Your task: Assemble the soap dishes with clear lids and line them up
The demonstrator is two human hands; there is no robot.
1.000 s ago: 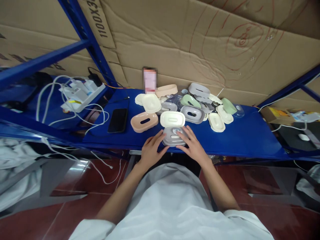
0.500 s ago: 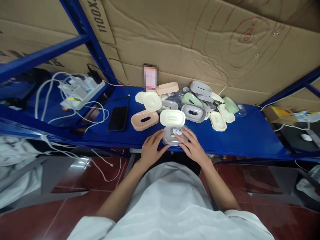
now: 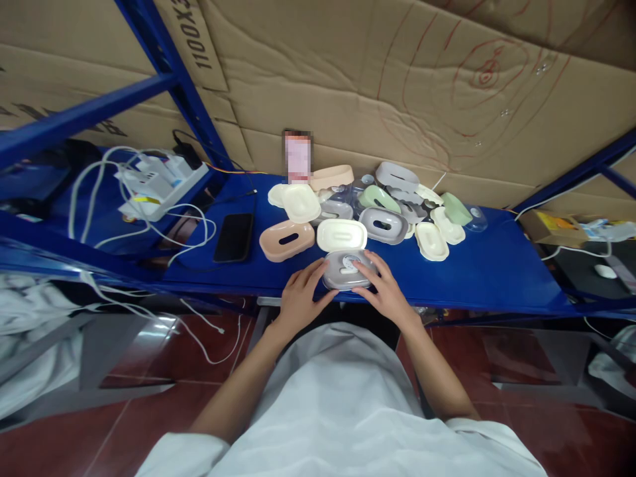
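This looks like a storeroom or small packing workshop. A blue metal shelf rack (image 3: 163, 79) stands against flattened cardboard sheets (image 3: 397, 86), one printed with size numbers. The blue shelf board (image 3: 477, 271) serves as a workbench and carries a heap of plastic soap boxes (image 3: 368, 212) in cream, grey, green and peach, many alike, as stock would be. A power strip (image 3: 154, 182) with white cables, a phone (image 3: 234, 237) and red floor tiles (image 3: 59, 437) complete the setting.
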